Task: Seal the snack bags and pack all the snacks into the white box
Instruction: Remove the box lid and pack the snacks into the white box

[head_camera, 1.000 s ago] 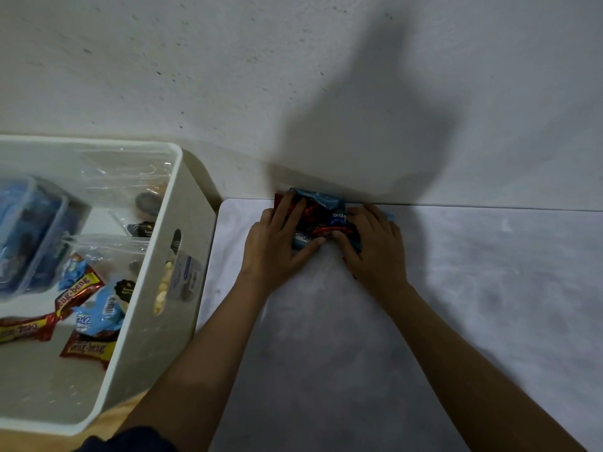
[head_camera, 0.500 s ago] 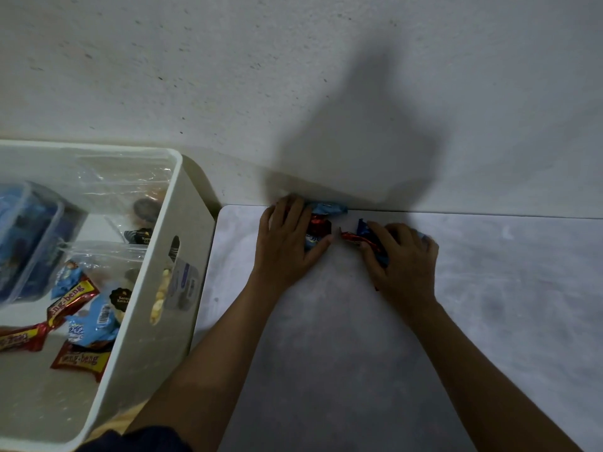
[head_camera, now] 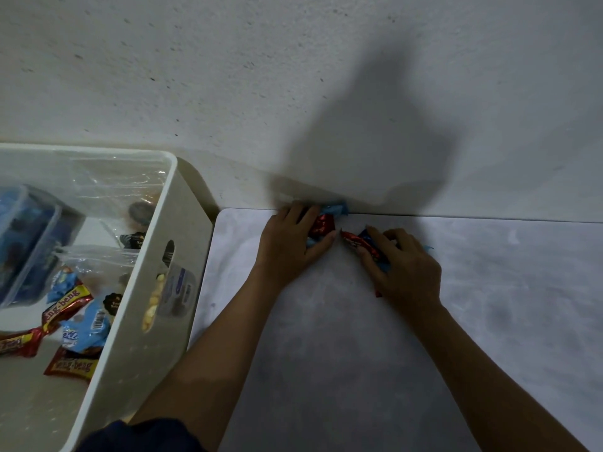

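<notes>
Both hands lie palm-down at the far edge of the grey table [head_camera: 326, 353], beside the wall. Fingers of the left hand [head_camera: 290, 246] curl over red and blue snack packets [head_camera: 324, 220], and the right hand [head_camera: 403, 265] covers and grips another small cluster of packets [head_camera: 360, 241] just beside them. To the left stands the white box [head_camera: 153, 288], with wrapped snacks [head_camera: 81, 327] and clear bags [head_camera: 107, 187] inside.

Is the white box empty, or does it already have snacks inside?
Not empty. The white box already holds wrapped snacks and clear containers.
</notes>
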A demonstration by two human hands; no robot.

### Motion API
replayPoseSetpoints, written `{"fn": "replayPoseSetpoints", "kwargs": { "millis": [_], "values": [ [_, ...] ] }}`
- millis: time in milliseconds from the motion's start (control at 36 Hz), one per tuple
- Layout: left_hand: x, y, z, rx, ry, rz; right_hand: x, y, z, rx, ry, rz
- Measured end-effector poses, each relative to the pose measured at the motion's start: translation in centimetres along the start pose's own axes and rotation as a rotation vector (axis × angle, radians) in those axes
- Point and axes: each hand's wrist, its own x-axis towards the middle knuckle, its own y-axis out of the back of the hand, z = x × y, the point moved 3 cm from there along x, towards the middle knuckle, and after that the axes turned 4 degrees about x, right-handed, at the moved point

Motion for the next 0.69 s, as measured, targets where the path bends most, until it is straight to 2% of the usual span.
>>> {"fn": "replayPoseSetpoints", "kwargs": {
  "millis": [306,694],
  "values": [
    [-0.4,0.7,0.7,-0.146,0.156,0.033,-0.3,-0.2,0.2,0.037,0.040,0.016],
    [-2.7,2.2,1.4,-0.265,0.231,0.087,-1.7,1.7,0.0,0.179,-0.090,0.069]
  ]
}}
